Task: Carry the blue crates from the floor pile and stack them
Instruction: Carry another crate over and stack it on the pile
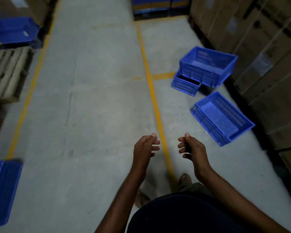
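Note:
Three blue plastic crates lie on the concrete floor to the right. The nearest crate [222, 118] rests open side up, skewed. Behind it a larger crate [208, 64] sits tilted on top of a smaller one [185, 84]. My left hand [145, 147] and my right hand [191, 148] hover in front of me, palms facing each other, fingers curled and apart, holding nothing. Both hands are well short of the nearest crate, to its lower left. Another blue crate [15, 30] sits at the far left, and a further one [2, 189] shows at the lower left edge.
Yellow floor lines [151, 84] mark an aisle running away from me. Stacked cardboard boxes [267, 47] wall the right side. A wooden pallet [5, 71] lies at the left. Blue and yellow boxes [151, 5] stand at the far end. My feet [185, 179] show below.

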A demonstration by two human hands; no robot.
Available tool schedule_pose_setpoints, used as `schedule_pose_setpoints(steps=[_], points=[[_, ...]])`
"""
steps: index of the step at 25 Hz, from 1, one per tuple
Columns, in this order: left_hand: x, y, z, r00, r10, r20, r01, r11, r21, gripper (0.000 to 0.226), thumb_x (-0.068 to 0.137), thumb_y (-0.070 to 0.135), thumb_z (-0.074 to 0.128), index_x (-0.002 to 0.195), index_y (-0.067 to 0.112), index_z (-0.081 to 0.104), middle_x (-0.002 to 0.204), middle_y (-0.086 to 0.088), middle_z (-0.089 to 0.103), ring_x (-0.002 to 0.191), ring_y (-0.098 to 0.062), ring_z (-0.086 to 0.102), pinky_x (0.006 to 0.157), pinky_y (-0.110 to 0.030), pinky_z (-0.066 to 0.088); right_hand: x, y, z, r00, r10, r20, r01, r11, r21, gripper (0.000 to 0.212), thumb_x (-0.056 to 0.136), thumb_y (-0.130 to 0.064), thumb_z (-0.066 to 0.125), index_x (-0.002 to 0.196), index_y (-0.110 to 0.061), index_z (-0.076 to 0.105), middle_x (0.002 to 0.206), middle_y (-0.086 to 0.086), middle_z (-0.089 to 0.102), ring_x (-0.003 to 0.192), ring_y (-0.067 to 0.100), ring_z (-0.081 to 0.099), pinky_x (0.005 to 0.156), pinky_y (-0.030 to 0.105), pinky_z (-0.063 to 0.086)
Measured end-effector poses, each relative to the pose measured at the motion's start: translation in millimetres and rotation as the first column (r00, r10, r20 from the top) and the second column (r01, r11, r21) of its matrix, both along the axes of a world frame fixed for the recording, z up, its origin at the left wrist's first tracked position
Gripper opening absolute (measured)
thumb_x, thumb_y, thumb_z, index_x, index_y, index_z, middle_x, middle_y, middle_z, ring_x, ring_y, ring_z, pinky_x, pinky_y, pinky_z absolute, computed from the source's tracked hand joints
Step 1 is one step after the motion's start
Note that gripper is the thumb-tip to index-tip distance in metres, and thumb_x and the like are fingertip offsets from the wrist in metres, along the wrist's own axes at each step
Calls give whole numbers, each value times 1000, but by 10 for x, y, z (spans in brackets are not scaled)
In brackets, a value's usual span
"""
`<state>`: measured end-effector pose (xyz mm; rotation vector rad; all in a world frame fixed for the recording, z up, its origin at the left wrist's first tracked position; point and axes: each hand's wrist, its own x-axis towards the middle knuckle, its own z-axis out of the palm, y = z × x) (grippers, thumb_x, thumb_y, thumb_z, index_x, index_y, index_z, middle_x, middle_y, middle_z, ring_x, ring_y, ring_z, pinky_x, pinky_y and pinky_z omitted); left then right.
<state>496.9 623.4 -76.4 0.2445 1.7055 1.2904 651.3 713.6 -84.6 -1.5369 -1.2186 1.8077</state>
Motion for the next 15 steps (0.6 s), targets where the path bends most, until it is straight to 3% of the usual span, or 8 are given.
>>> schedule_pose_setpoints(steps=[15], points=[[1632,2361,47,934,-351,-64,354,935,33,28,98,35,62,106,9,70,98,-3,77,76,-9,69,70,-26,48,1962,1751,0,920,-392,-21,392,919,35,38,101,-38,52,98,-6,72,81,7,68,70,19,59,64,30,43]])
